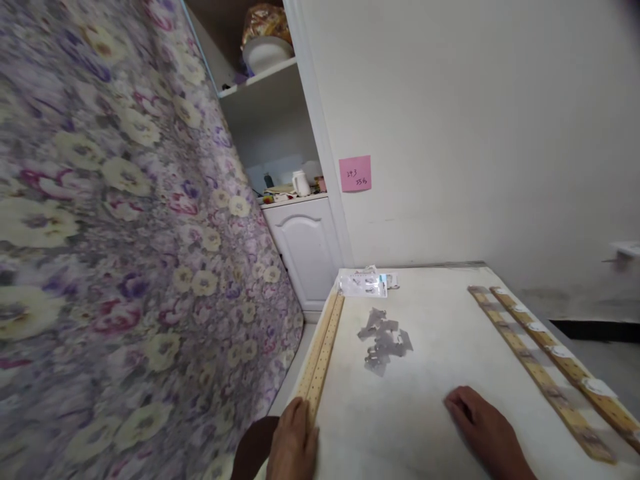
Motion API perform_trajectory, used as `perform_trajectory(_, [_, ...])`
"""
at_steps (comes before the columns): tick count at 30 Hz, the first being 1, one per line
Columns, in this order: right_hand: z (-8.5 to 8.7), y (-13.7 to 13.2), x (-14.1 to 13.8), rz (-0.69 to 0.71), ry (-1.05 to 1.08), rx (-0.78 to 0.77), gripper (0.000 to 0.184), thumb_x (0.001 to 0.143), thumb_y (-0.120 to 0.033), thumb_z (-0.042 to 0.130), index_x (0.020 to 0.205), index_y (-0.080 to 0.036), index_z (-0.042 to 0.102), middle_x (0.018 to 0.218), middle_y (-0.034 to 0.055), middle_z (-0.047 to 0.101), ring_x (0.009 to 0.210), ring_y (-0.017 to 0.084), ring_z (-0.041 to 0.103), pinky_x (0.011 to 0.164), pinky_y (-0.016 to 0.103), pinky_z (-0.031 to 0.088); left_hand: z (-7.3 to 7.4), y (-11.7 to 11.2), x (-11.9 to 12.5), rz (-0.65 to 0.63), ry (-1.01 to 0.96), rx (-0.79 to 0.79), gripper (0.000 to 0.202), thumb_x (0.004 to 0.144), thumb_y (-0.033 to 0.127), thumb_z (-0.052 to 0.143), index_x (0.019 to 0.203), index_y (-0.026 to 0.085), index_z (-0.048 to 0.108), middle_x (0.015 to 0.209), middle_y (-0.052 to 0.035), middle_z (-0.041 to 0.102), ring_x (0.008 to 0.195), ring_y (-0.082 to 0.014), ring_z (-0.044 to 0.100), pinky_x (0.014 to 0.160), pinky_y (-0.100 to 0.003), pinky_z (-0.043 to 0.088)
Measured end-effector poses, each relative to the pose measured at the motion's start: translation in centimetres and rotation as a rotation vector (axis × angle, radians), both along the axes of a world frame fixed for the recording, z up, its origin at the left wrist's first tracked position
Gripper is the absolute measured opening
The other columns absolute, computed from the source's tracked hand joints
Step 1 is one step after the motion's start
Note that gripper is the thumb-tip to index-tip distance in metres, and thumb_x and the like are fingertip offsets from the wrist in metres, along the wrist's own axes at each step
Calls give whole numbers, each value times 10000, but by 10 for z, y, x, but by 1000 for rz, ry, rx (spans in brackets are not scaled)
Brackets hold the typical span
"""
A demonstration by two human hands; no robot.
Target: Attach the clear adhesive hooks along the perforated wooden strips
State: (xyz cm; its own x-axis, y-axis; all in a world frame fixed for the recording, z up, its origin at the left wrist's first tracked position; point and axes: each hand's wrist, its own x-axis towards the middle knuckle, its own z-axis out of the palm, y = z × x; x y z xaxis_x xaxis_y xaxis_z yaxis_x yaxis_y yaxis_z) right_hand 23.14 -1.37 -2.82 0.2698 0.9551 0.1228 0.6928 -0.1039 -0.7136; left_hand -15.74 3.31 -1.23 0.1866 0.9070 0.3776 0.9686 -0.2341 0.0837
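At the table's left edge lie two long, pale wooden strips [324, 357] with rows of small holes, side by side. My left hand [295, 440] is closed over their near end, thumb on the table side and fingers over the wood. My right hand [483, 427] rests loosely curled on the white tabletop [430, 327], and no object shows in it. Between the hands and farther back is a loose pile of small, flat grey pieces [384, 341], too blurred to name. Beyond it, at the far left corner, lies a clear package with printing [363, 283].
Two more wooden strips lie along the right side: one striped with grey patches [537, 377], one bearing white round pieces [560, 357]. A floral curtain [150, 233] hangs close on the left. Behind are a white cupboard [313, 253] and a wall with a pink note [355, 174].
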Motion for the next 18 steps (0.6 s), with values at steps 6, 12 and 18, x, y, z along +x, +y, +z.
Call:
perform_trajectory(6, [2, -2, -2, -11, -10, -2, 286, 834, -489, 379, 747, -275, 548, 725, -1, 649, 669, 193, 606, 615, 280, 433, 2, -13, -26, -39, 16, -80, 448, 758, 189, 506, 1198, 163, 587, 1327, -120, 553, 1215, -229, 526, 1018, -353, 449])
perform_trajectory(12, [-1, -1, -1, 0, -5, -12, 275, 831, -490, 383, 756, -277, 541, 728, -17, 645, 664, 186, 611, 626, 285, 445, 29, -7, -22, -121, 89, -177, 378, 776, 238, 547, 1145, 234, 628, 1241, -81, 620, 1144, -237, 572, 982, -349, 469])
perform_trajectory(18, [-7, 2, 1, 6, -4, 5, 250, 825, -505, 386, 723, -317, 515, 707, -19, 637, 661, 207, 618, 628, 321, 466, 42, -18, -2, -186, 103, -198, 339, 846, 332, 500, 1156, 258, 615, 1204, -53, 635, 1127, -238, 565, 984, -359, 451])
